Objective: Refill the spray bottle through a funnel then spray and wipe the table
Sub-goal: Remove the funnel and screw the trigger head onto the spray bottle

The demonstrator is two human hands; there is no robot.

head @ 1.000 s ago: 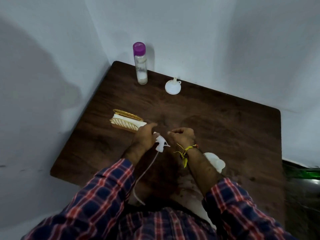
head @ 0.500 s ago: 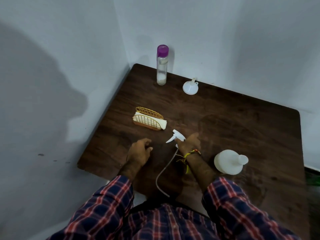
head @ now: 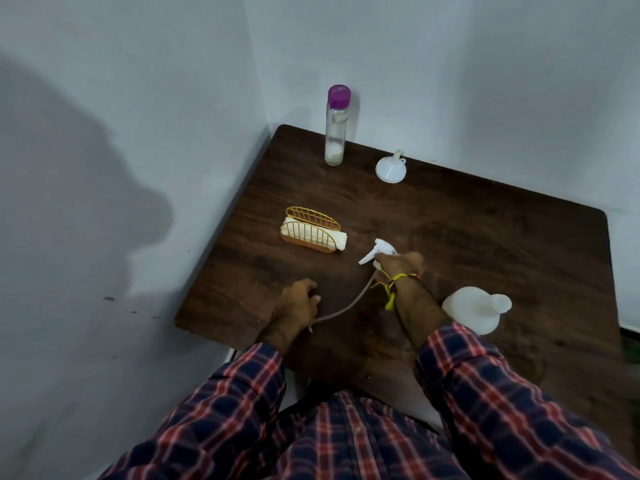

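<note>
**Sprayer top is put down so the bottle can be filled**

The sprayer top (head: 379, 250) is held in the right hand (head: 401, 263), with the fingers closed around its neck. Its long tube (head: 346, 304) lies across the brown table (head: 485, 237). The left hand (head: 296, 304) rests loosely curled on the table, right by the tube's end; whether the tube is pinched cannot be told. The white bottle (head: 471, 311) stands open, just beside the right arm. The funnel (head: 390, 168) and the purple-capped bottle (head: 336, 126) wait at the back. The top should be laid flat, away from the edge. The tube should be kept clear of the white bottle, so nothing gets tipped.
</note>
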